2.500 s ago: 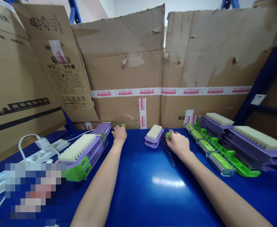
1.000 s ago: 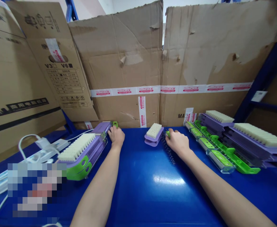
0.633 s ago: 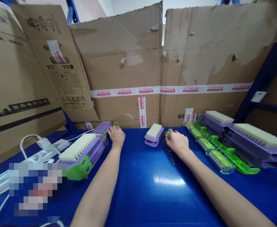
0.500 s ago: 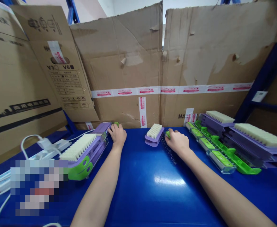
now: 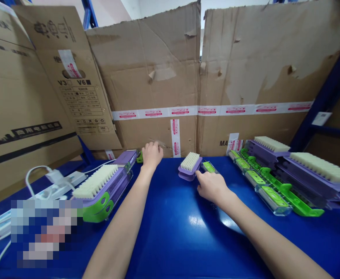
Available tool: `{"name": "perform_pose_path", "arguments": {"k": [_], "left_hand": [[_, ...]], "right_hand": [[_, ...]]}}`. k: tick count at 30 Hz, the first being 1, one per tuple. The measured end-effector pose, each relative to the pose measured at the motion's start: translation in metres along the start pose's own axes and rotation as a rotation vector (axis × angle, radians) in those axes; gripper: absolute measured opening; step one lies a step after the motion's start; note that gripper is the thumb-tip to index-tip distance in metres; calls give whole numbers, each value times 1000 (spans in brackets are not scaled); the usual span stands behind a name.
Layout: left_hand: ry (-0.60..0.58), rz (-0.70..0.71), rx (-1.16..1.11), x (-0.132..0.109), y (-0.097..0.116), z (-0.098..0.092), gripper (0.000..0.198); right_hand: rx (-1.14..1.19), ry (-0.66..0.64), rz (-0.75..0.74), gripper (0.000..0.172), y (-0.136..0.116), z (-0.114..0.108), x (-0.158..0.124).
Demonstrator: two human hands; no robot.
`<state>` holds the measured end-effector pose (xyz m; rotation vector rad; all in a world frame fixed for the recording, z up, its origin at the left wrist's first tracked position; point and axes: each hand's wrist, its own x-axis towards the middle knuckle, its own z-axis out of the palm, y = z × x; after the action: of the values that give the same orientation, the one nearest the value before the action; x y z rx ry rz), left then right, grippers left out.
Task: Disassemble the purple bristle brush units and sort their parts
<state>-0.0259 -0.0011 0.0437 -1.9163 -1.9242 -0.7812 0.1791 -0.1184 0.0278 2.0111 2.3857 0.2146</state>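
Observation:
My left hand (image 5: 152, 155) is at the back of the blue surface, its fingers curled down beside a small green part (image 5: 140, 157). A thin, see-through strip seems to stick out past its fingertips; what it holds is not clear. My right hand (image 5: 212, 184) is closed low over the surface, thumb side by a small purple block with cream bristles (image 5: 190, 162). Just behind it lies a clear case with a green label (image 5: 209, 166). A dark coiled strip (image 5: 214, 206) is mostly hidden under the hand.
Left stands a long purple unit with cream bristles (image 5: 96, 181), near a white power strip (image 5: 46, 190) with cables. On the right are clear green-labelled cases (image 5: 254, 176), a green rail (image 5: 286, 190) and purple bristled units (image 5: 321, 166). Cardboard sheets (image 5: 158, 85) wall the back.
My left hand has moved right, off the end of the purple unit. My right hand has come nearer and slightly left, uncovering the clear case and covering most of the coiled strip.

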Motion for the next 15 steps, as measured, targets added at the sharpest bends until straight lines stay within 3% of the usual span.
{"name": "perform_pose_path", "arguments": {"k": [4,9,12,15], "left_hand": [[-335,208,-311,7,20,-22,22],[-632,409,-604,1,47,-46,33],[-857,470,-798,-4,55,-57,40],[-938,495,-973,-6,55,-63,38]], "right_hand": [[63,46,-48,38,0,-4,-2],[199,362,63,43,-3,-12,-2],[278,534,41,49,-5,-8,-2],[323,616,-17,50,-6,0,-1]]}}
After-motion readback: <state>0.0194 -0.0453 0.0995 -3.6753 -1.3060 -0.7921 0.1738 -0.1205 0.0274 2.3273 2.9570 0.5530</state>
